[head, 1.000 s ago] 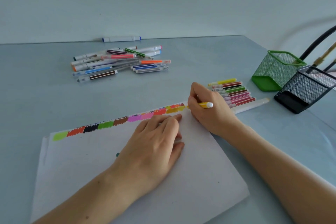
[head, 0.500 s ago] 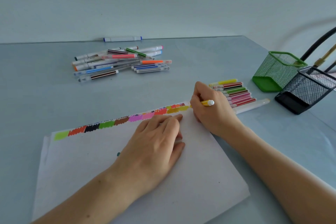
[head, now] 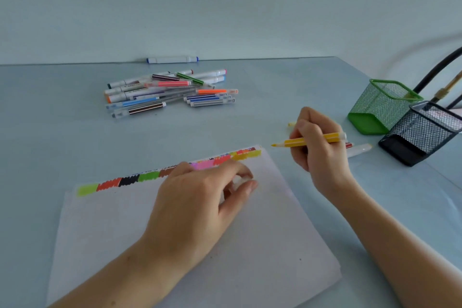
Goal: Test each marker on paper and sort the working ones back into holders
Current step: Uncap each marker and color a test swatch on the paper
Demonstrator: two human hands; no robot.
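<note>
While our right hand [head: 322, 155] pinches the uncapped yellow marker [head: 310, 140], tip just off the paper [head: 190, 240] corner, our left hand [head: 200, 197] hovers curled over the sheet, pinching something small and white, maybe the cap, can't tell. Green holder [head: 382, 107] and black holder [head: 422, 132] sit right.

Bench [head: 62, 132]: pale blue-grey. Paper [head: 150, 232]: white, with a band of scribbled swatches [head: 155, 175] along its far edge; from the left end: lime green, red-orange, black, green, brown, pink, red, orange, yellow. Marker [head: 310, 141] in the right hand [head: 322, 155]: yellow barrel with pale stripe, yellow tip, clear end. Loose pile of markers [head: 170, 90] beyond the paper: striped barrels in brown, blue, pink, green, orange, dark blue, grey. Right of the paper: green mesh holder [head: 380, 107], black mesh holder [head: 420, 132].
</note>
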